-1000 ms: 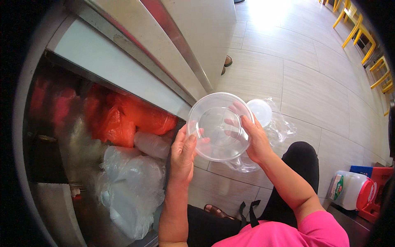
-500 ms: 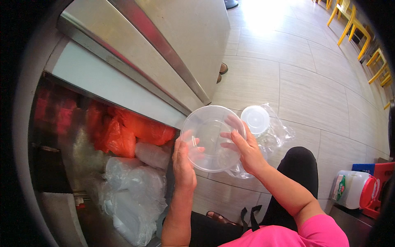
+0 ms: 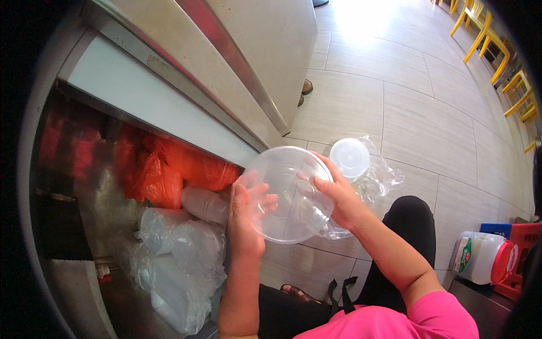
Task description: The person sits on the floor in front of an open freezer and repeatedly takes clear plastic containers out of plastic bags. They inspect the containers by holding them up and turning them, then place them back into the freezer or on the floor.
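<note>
The left hand (image 3: 246, 226) and right hand (image 3: 344, 202) clamp a clear round plastic piece (image 3: 285, 212) at opposite sides; light, even pressure should prevent distortion.

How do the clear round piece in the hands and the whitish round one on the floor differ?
The clear round piece is see-through; the whitish round one looks cloudier. The clear round piece is held by left hand and right hand; the whitish round one lies untouched beside clear film on the floor. Both look round.
</note>
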`<state>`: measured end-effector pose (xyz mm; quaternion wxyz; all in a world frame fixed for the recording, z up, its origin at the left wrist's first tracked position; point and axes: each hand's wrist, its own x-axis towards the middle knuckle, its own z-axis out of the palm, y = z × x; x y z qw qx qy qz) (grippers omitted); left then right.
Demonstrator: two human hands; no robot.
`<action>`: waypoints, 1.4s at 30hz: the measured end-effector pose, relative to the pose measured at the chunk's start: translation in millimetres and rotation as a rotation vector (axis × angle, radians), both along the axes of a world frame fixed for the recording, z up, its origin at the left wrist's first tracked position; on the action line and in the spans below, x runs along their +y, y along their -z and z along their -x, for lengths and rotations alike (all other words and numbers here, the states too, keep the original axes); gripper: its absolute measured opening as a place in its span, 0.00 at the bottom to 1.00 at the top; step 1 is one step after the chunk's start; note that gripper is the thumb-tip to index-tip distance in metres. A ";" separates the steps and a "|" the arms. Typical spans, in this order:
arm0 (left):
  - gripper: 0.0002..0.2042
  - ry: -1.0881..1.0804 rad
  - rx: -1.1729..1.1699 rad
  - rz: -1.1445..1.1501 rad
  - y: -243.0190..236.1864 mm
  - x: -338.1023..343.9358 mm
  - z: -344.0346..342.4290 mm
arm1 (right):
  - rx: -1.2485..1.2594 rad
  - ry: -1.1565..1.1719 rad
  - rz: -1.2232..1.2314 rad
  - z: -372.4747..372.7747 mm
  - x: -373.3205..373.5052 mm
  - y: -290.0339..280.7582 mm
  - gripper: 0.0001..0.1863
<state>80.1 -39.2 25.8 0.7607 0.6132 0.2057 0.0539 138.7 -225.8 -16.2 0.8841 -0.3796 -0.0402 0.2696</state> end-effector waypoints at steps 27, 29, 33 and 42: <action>0.28 -0.093 -0.055 -0.099 -9.2 -12.1 -0.1 | -0.013 -0.099 0.050 15.6 15.1 -3.6 0.55; 0.26 -0.115 -0.086 -0.119 -9.5 -13.4 0.9 | 0.013 -0.096 0.050 13.3 13.8 -4.8 0.56; 0.26 -0.090 -0.168 -0.299 -9.6 -11.0 2.8 | -0.040 -0.088 0.058 13.1 14.6 -8.6 0.56; 0.23 -0.139 -0.246 -0.379 -6.6 -12.3 7.5 | -0.223 -0.029 0.162 15.4 10.9 -15.2 0.53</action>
